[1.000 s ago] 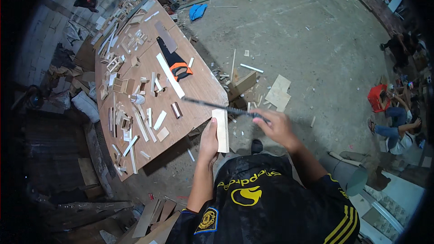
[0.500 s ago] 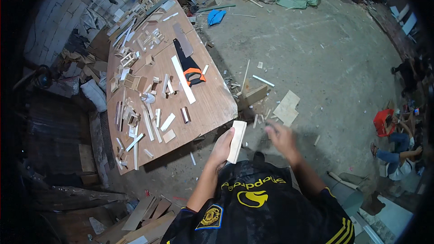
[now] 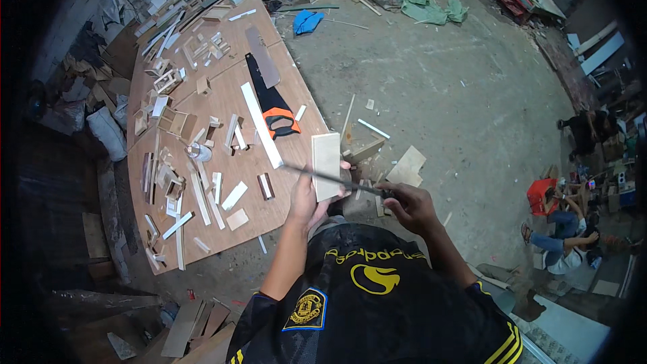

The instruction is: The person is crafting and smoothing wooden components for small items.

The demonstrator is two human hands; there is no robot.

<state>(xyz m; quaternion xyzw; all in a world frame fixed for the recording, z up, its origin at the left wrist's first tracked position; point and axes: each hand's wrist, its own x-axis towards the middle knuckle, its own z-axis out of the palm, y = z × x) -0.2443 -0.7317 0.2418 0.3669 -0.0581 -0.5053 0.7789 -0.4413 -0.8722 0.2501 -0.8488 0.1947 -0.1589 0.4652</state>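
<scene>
My left hand (image 3: 303, 199) grips a pale wooden board (image 3: 326, 152) held upright in front of me at the table's near corner. My right hand (image 3: 410, 205) holds the handle of a long, thin dark tool (image 3: 351, 185), perhaps a file, whose slightly blurred blade lies across the board's lower part. On the plywood table (image 3: 290, 222) just beyond are a white strip (image 3: 261, 125), a hand saw with an orange handle (image 3: 280, 120) and a short brown-and-white block (image 3: 265, 186).
The table carries several small wooden frames (image 3: 168, 81), strips and a clear container (image 3: 198, 152). Offcuts (image 3: 408, 166) lie on the floor beside it. A seated person (image 3: 565, 246) is near a red object (image 3: 540, 195) at the right, with another dark figure (image 3: 583, 131) behind. Stacked boards (image 3: 189, 330) are at lower left.
The board has risen from lower and nearer me and is more upright. The dark tool, blurred and hard to see half a second ago, is again across the board. The view has shifted slightly.
</scene>
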